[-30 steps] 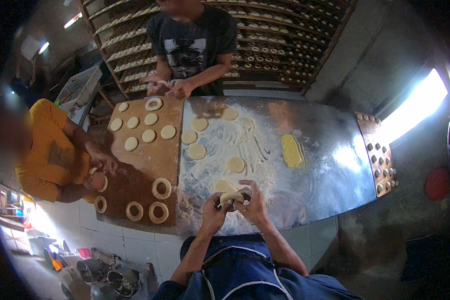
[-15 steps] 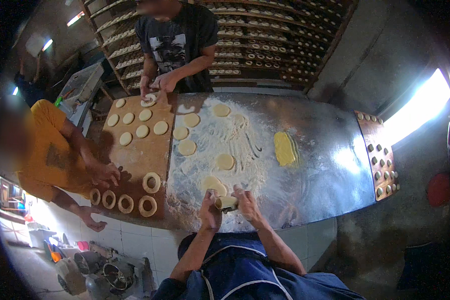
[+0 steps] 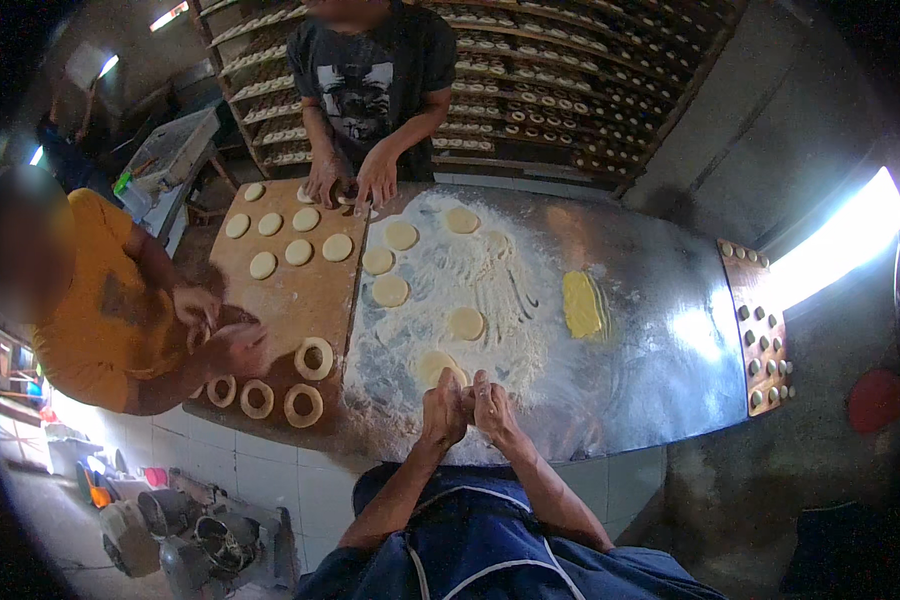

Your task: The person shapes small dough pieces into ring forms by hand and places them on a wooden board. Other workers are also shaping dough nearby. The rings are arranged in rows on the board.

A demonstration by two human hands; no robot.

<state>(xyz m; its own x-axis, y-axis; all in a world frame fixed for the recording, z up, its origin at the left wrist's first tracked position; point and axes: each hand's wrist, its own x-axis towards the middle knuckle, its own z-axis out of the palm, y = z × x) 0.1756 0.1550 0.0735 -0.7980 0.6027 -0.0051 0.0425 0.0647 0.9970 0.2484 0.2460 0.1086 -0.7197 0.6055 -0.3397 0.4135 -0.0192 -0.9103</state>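
Both my hands are together over the near edge of the floured table. My left hand (image 3: 444, 411) and my right hand (image 3: 493, 410) are closed around a piece of dough, thumbs side by side on top; the fingers hide nearly all of it. Just beyond my knuckles lies a pale flat dough round (image 3: 435, 367), partly covered by my left hand. Farther off, another dough round (image 3: 465, 323) rests on the flour, with several more toward the far left.
A yellow slab of fat (image 3: 583, 305) lies right of the flour (image 3: 510, 290). On the left, a wooden board (image 3: 270, 345) bears dough rounds and dough rings (image 3: 303, 405); two co-workers handle dough there. Another board (image 3: 755, 345) with small pieces stands at the right end. Racks (image 3: 550, 110) fill the back.
My hands have drawn together, covering the rolled pale dough that showed between them. The co-worker at left has raised both hands off the board; the far co-worker's hands have moved apart.
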